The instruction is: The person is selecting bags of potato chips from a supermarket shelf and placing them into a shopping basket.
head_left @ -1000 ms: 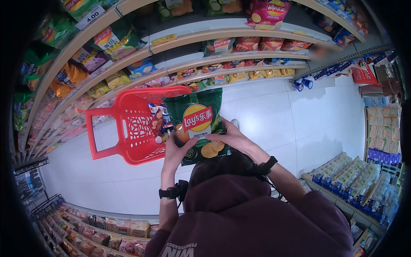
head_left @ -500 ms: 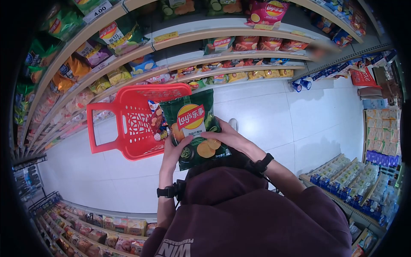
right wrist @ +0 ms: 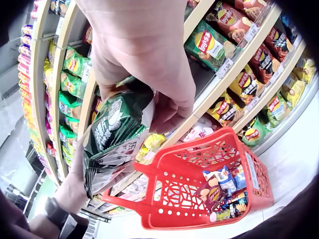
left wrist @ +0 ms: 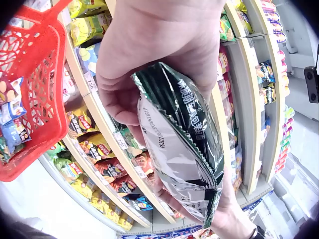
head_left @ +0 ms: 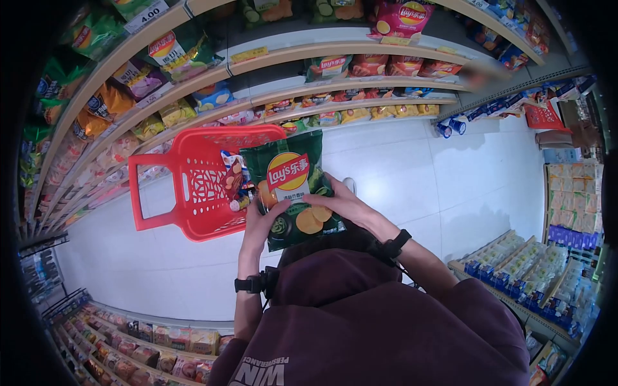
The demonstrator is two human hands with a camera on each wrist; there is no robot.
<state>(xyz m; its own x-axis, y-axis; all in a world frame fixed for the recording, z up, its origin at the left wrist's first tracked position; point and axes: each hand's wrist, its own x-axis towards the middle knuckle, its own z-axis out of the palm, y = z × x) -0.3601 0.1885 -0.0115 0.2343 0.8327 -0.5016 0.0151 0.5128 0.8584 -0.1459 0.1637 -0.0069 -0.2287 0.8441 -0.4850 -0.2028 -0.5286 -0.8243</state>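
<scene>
In the head view, the left hand [head_left: 261, 225] and right hand [head_left: 341, 199] grip the lower sides of a puffy, crinkled green chip bag [head_left: 290, 193], fingers curled round it, thumbs across its glossy front. The bag overlaps the edge of a red, perforated plastic basket [head_left: 212, 183] holding small packets [head_left: 236, 180].

The left wrist view shows the bag's flat, ridged end seal and silvery-white back.

The right wrist view shows smooth, shiny folds between both hands, apart from the basket's lattice wall.
</scene>
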